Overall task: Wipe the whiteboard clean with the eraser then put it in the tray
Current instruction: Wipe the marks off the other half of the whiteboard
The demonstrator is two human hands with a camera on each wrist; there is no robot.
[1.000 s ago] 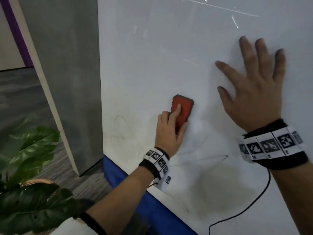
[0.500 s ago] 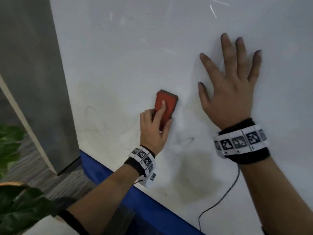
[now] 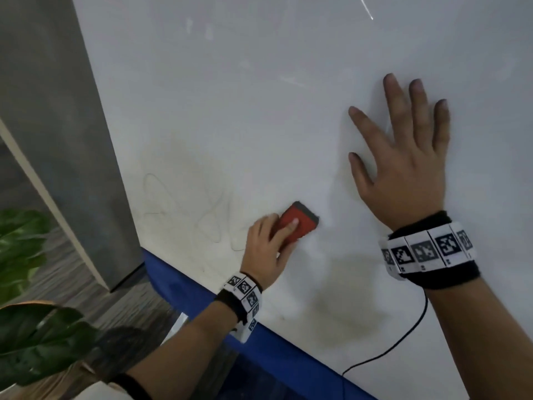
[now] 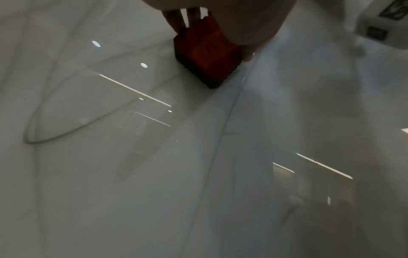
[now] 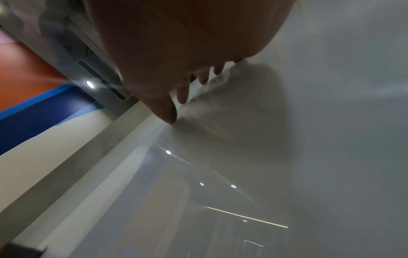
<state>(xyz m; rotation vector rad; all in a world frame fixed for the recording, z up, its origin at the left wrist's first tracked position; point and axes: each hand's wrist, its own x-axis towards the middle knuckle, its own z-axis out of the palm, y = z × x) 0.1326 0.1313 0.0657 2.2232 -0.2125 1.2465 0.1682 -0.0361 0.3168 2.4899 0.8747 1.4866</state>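
Note:
A red eraser (image 3: 300,221) with a dark felt edge lies pressed against the whiteboard (image 3: 259,111) near its lower part. My left hand (image 3: 271,243) grips it, with fingers curled over its back; the left wrist view shows the eraser (image 4: 207,52) held between fingers and thumb. Faint pen loops (image 3: 184,209) remain on the board to the left of the eraser. My right hand (image 3: 401,157) lies flat on the board to the upper right, fingers spread and straight, holding nothing. No tray shows in any view.
A blue band (image 3: 202,295) runs along the board's lower edge. A grey pillar (image 3: 63,125) stands left of the board, with a green plant (image 3: 26,327) at the lower left. A black cable (image 3: 403,342) hangs below my right wrist.
My left hand has slid the eraser down the board and tilted it to the right; the dark line strokes below it are gone. The right hand stays flat on the board.

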